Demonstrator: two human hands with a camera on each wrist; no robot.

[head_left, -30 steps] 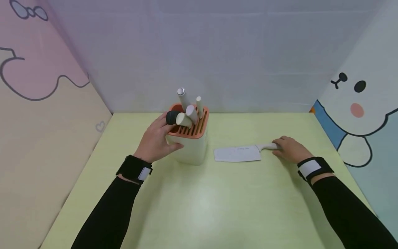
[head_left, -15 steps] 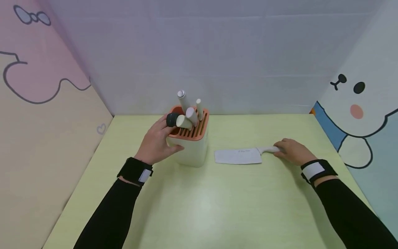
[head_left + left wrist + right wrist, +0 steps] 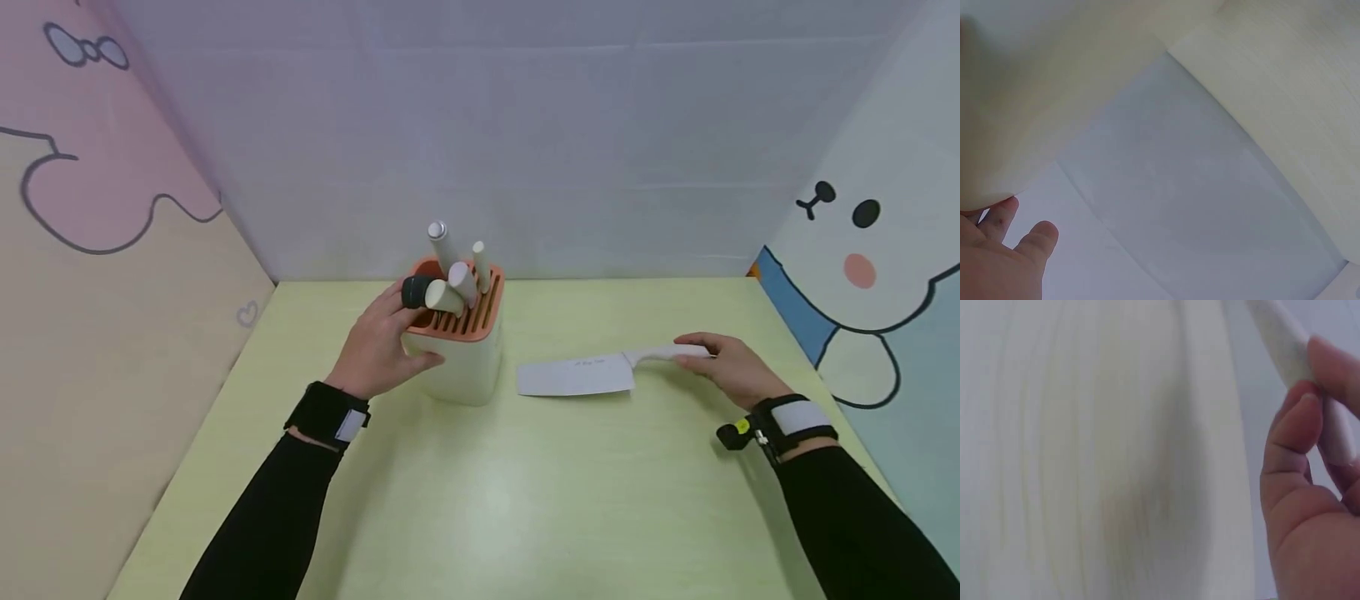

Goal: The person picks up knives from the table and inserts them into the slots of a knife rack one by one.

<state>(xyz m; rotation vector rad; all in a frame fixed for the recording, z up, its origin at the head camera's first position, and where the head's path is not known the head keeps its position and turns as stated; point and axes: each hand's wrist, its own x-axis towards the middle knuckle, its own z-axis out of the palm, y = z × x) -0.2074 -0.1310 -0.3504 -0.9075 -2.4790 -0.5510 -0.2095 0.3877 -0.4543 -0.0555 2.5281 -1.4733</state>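
My left hand [image 3: 381,342] grips the left side of a white knife block [image 3: 467,375] with an orange slotted top. Its thumb lies along the front, and its fingers reach behind a dark round handle end. Several pale handles [image 3: 445,296] stick up from the top. To the right of the block is a cleaver [image 3: 576,376] with a white blade pointing left. My right hand [image 3: 731,367] pinches the rear of its pale handle between thumb and fingers. That handle [image 3: 1285,347] also shows in the right wrist view, raised off the table, while the blade stays low over the tabletop.
The pale yellow-green table [image 3: 480,500] ends at a plain lilac-grey back wall [image 3: 525,142]. Side panels with cartoon drawings [image 3: 862,275] border it left and right. In the left wrist view, the block's pale wall [image 3: 1035,106] fills the upper left.
My right hand has moved a little right and turned at the wrist, lifting the cleaver's handle. The left hand keeps its hold on the knife block. The head view has tilted slightly.
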